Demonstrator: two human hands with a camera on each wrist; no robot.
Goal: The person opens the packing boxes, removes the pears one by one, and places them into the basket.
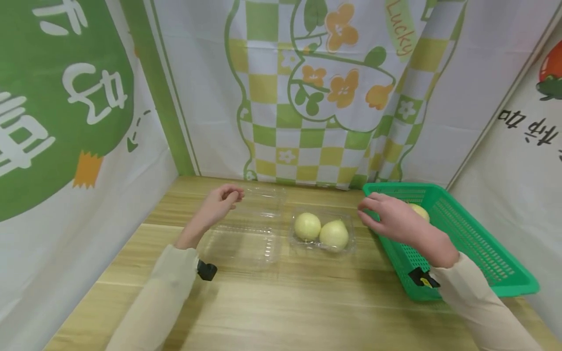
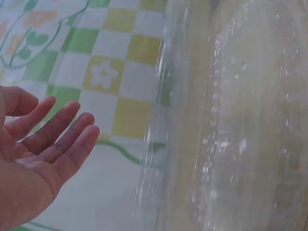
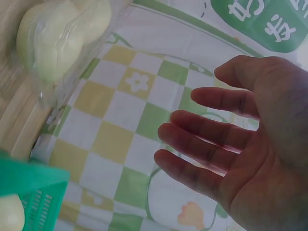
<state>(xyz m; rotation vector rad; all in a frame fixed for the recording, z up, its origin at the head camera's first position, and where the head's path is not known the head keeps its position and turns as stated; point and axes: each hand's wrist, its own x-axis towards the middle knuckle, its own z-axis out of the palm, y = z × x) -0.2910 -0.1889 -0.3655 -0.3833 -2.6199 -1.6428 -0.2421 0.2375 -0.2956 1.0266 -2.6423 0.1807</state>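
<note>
My left hand point(image 1: 218, 204) is raised near an empty clear plastic clamshell box point(image 1: 239, 243) whose lid point(image 1: 263, 201) is folded back. In the left wrist view its fingers point(image 2: 65, 139) are relaxed and hold nothing. Right of that box, two pale yellow round fruits point(image 1: 307, 226) sit in another clear plastic box point(image 1: 322, 214). Over the left rim of a green plastic basket point(image 1: 461, 239) hovers my right hand point(image 1: 392, 219), its fingers point(image 3: 202, 139) spread loosely around nothing. Partly hidden behind that hand, another pale yellow fruit point(image 1: 420, 212) lies in the basket.
Everything stands on a wood-grain table point(image 1: 281, 312). A printed cloth point(image 1: 303, 146) with a checkered pattern hangs along the back edge. More printed cloth hangs at the left point(image 1: 79, 234) and at the right, close to the basket.
</note>
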